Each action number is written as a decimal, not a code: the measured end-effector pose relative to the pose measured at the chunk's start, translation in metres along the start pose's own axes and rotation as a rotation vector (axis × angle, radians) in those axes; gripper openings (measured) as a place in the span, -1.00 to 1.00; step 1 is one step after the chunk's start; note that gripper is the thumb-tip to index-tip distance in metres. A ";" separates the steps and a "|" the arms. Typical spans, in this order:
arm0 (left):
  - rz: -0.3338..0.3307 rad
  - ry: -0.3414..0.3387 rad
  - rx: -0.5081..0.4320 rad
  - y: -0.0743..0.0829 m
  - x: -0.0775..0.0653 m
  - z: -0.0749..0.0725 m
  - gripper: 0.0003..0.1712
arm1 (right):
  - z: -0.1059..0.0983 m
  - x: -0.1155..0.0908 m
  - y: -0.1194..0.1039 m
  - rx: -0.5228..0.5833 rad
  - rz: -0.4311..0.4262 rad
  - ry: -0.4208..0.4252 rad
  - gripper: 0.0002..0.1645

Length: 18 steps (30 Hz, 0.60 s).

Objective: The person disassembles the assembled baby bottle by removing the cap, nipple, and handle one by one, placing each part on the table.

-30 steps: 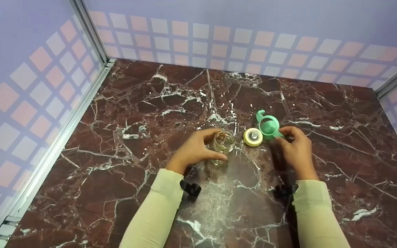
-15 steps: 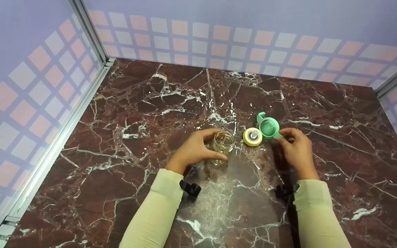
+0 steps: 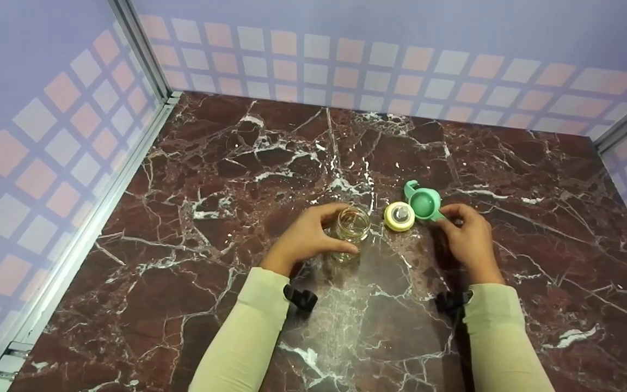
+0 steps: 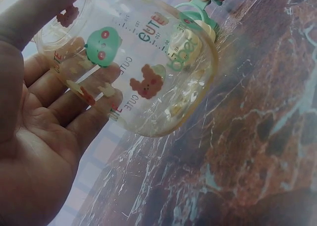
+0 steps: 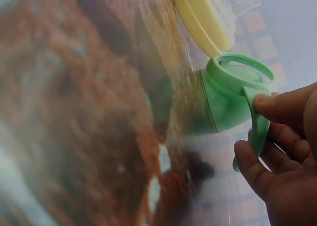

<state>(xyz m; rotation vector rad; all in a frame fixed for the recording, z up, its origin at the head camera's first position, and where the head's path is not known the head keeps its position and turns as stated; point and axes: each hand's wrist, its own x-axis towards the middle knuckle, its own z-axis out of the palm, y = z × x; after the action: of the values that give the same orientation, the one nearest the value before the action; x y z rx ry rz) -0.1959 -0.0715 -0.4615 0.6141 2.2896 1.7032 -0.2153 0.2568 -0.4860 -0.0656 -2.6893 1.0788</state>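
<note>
Bottle (image 3: 352,225): clear glass body with printed cartoon animals and the word "CUTE"; it stands upright on the worktop (image 3: 237,179), its mouth open on top.
Left hand (image 3: 305,239): its grip is closed around the bottle, thumb on one side and fingers (image 4: 94,92) on the other, seen through the glass.
Yellow cap (image 3: 399,216): it lies on the worktop just beside the bottle, between the bottle and the green handle ring.
Green handle ring (image 3: 423,202): it is close beside the yellow cap, on the side far from the bottle.
Right hand (image 3: 470,242): its grip pinches one handle of the green ring between thumb and fingers (image 5: 277,107).
Sleeves (image 3: 248,337): pale yellow, on both arms.
</note>
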 end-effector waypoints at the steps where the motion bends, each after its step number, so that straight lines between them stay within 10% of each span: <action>1: -0.005 -0.001 -0.003 0.000 0.000 0.000 -0.08 | 0.000 0.000 0.000 0.002 -0.003 0.003 -0.82; 18: -0.053 0.006 -0.023 -0.001 0.002 0.003 -0.10 | 0.001 0.001 0.003 -0.008 0.018 -0.012 -0.82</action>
<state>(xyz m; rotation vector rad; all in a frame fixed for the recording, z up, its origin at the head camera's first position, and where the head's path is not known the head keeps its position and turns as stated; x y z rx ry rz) -0.1965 -0.0678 -0.4632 0.5399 2.2660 1.7068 -0.2167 0.2581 -0.4885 -0.0851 -2.7090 1.0774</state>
